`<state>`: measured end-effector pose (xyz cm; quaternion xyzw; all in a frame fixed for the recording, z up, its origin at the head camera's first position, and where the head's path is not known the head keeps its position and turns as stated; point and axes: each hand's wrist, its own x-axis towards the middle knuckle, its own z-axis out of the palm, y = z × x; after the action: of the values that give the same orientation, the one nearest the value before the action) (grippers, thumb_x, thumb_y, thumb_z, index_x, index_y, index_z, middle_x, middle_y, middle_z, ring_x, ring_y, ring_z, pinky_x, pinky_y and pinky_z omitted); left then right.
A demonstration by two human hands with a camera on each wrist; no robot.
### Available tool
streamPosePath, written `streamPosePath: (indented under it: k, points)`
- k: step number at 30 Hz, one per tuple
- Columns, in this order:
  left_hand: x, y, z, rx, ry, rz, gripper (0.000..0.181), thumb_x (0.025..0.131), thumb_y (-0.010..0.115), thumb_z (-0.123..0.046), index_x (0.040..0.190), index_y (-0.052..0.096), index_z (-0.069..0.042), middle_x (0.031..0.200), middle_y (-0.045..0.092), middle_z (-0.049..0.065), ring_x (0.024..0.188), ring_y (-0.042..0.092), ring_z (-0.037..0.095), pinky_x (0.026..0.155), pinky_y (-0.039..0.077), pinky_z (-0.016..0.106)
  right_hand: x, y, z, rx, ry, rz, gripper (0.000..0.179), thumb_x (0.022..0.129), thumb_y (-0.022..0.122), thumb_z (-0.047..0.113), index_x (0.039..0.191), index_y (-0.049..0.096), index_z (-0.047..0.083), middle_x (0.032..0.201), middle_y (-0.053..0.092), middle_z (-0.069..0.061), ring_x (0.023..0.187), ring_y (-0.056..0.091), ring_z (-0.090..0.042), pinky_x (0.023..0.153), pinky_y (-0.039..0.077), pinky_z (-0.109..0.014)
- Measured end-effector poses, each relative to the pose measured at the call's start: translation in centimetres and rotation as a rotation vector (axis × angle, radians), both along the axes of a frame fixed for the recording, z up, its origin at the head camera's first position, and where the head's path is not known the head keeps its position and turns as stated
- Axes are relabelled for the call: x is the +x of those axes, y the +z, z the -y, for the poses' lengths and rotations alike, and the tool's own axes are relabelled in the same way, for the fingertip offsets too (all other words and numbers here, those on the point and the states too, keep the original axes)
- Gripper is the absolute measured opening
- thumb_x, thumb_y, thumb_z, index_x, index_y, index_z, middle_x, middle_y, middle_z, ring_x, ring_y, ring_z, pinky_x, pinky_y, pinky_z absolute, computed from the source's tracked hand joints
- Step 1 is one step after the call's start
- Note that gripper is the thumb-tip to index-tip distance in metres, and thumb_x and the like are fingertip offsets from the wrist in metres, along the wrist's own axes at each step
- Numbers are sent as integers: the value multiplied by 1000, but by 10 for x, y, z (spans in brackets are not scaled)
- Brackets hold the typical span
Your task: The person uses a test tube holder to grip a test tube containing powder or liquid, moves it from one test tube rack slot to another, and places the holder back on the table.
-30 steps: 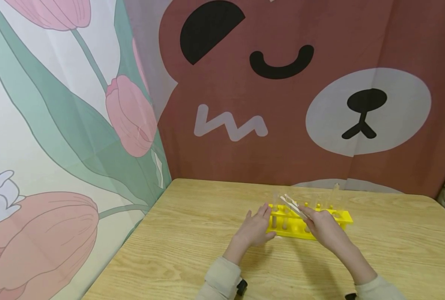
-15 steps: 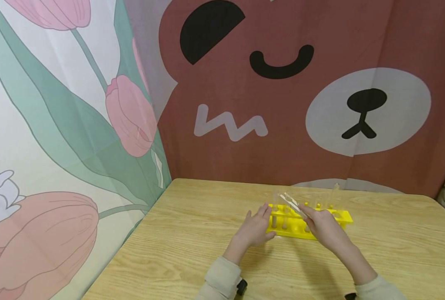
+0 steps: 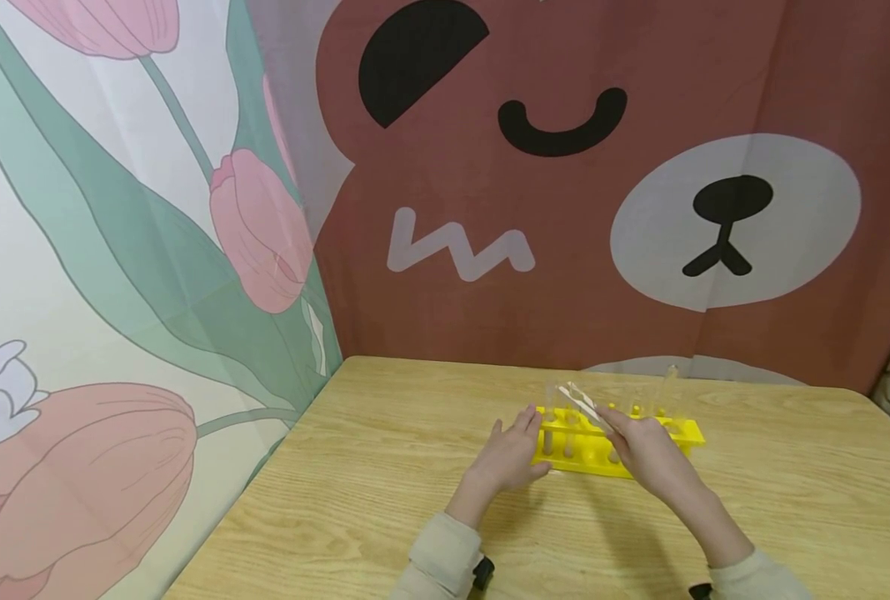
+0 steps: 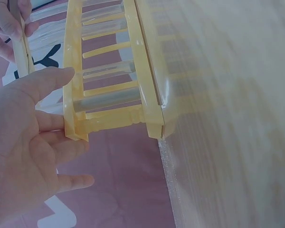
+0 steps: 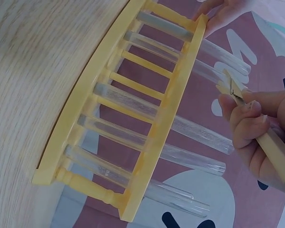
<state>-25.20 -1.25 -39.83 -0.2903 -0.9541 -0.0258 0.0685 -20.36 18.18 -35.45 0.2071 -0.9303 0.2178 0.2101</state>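
Observation:
A yellow test tube rack stands on the table with several clear test tubes upright in it. At the rack's left end, my left hand holds the upper plate, thumb in front and fingers behind, little finger sticking out. My right hand grips a wooden test tube clamp with a metal spring, slanting up to the left. In the right wrist view its tip is at the mouth of the second tube from the left-hand end. Whether the clamp encloses that tube, I cannot tell.
The wood-grain table reaches back to a hanging with a brown bear print. A tulip-printed hanging runs along the left side. One tube at the rack's right reaches higher than its neighbours.
The clamp's tip has risen very slightly. Both hands and the rack stay practically where they were.

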Motion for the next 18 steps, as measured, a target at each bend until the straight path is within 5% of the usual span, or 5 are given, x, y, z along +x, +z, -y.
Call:
streamPosePath:
  k: [18]
  points:
    - [0, 0, -1, 4, 1, 8, 72, 87, 54, -42, 141, 26, -3, 146, 18, 7, 132, 19, 16, 99, 28, 43, 1, 2, 1, 0, -13, -7, 34, 80, 61, -5, 114, 56, -8, 59, 52, -1, 38, 32, -7, 37, 31, -20]
